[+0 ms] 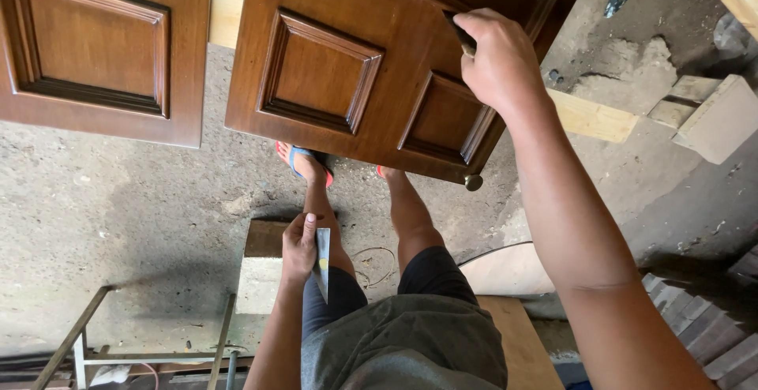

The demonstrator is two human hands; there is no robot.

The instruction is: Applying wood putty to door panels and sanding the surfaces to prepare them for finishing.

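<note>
A brown panelled wooden door (339, 66) lies flat at waist height in front of me. My right hand (497, 58) rests on it near its right side, fingers closed around a small dark tool (460, 33) pressed against the wood. My left hand (300, 244) hangs low by my thigh and grips a flat grey scraper-like blade (323, 260). Below the door's edge I see my legs and feet in red and blue sandals (304, 161).
A second panelled door (103, 50) lies to the left. A wooden block (264, 268) sits on the concrete floor by my left leg. A metal frame (150, 350) is at lower left, bricks (711, 350) at lower right, timber pieces (703, 106) at upper right.
</note>
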